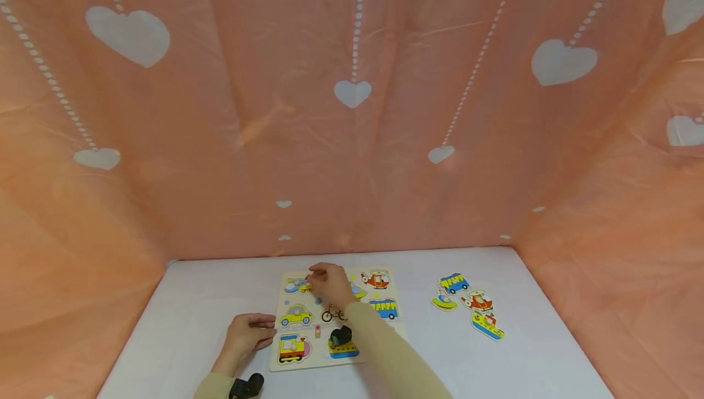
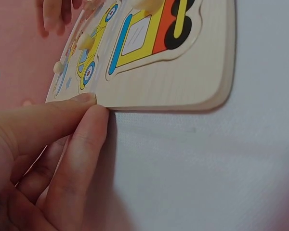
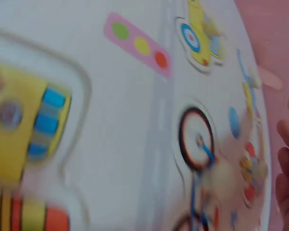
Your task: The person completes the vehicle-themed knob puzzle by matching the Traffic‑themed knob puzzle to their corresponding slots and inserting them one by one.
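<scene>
A wooden puzzle board lies on the table, printed with vehicles. My left hand rests at the board's left side, its fingertips touching the edge in the left wrist view. Over the far middle part of the board is my right hand, its fingers bent loosely with no piece visible in them. Knobbed pieces sit in the board: a train, a yellow car, a plane and a bicycle. A knobbed red piece lies below the right fingers, blurred.
Loose pieces lie right of the board: a blue bus, a flying saucer, a red helicopter and a ship. The white table meets a pink cloth with hearts behind and at the sides.
</scene>
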### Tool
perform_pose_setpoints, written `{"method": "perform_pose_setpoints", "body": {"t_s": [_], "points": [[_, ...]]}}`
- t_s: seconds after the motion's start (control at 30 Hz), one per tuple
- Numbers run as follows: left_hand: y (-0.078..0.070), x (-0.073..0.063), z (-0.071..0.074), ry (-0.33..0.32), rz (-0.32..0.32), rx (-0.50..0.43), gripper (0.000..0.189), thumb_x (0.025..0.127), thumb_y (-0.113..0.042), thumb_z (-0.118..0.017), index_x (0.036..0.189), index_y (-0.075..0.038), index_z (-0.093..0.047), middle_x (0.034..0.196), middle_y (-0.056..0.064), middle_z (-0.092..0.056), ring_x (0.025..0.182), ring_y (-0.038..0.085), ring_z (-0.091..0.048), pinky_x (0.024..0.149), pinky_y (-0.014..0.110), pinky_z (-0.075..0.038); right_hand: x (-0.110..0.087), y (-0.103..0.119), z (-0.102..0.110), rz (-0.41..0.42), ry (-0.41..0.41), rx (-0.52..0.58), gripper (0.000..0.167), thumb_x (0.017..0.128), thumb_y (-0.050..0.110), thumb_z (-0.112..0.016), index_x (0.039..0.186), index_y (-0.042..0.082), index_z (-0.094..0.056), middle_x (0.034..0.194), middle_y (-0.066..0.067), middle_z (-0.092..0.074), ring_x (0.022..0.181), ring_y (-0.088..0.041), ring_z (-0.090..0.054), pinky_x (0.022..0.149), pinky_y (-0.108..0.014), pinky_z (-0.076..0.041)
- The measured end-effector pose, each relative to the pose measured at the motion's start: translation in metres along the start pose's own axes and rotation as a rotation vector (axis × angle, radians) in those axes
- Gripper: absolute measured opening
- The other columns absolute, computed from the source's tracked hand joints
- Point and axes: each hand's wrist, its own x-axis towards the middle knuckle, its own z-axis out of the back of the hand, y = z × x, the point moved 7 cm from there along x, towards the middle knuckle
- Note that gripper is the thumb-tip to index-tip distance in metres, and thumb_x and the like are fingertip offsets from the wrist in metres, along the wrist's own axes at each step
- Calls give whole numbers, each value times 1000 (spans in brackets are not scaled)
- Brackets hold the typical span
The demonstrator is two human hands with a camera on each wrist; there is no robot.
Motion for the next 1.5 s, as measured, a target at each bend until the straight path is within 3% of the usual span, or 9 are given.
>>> {"method": "perform_pose_setpoints", "body": {"t_s": [0.17,0.33,0.5,0.63,1.0,1.33,1.5], "points": [[-2,2,1,18,-8,3,28,77,10,-71,105,13,-65,84,10,-65,71,17,-65,62,32,-58,-6,1,22,-18,1,69,32,91,15,-66,121,2,-63,98,0,-65,91,-12,-60,80,-28,-51],[-2,4,3,13,-4,-1,29,78,10,-70,106,13,-64,84,10,-66,71,17,-65,62,32,-58,-11,5,50,10,-36,51,34,91,22,-67,121,7,-64,103,-1,-67,98,-16,-58,88,-38,-47],[0,6,3,17,-6,-12,29,79,9,-70,106,14,-63,85,10,-65,72,17,-65,63,32,-58,-16,2,75,33,-93,35,32,91,23,-67,120,10,-65,102,2,-68,97,-16,-60,88,-38,-47],[3,8,4,13,7,-5,28,79,10,-70,106,13,-64,85,10,-65,72,17,-65,64,33,-59,-26,5,94,54,-140,54,32,91,18,-67,121,6,-64,103,-6,-68,99,-23,-60,88,-42,-47],[3,14,3,9,19,-9,29,78,11,-69,106,14,-63,85,11,-65,70,16,-64,63,32,-58,-36,-16,137,-9,-159,45,39,88,23,-71,123,8,-62,110,-7,-66,106,-24,-57,94,-44,-44],[5,15,6,13,3,-20,30,76,13,-69,106,15,-63,82,9,-66,71,17,-65,63,33,-58,-56,-31,174,-54,-247,32,42,86,15,-73,126,9,-61,107,-9,-67,104,-25,-59,93,-46,-45],[5,15,6,12,7,-14,30,76,12,-69,106,15,-63,82,10,-66,71,17,-65,63,32,-58,-74,-14,194,-36,-276,40,39,86,5,-71,123,0,-61,107,-21,-65,103,-35,-58,91,-55,-43]]}}
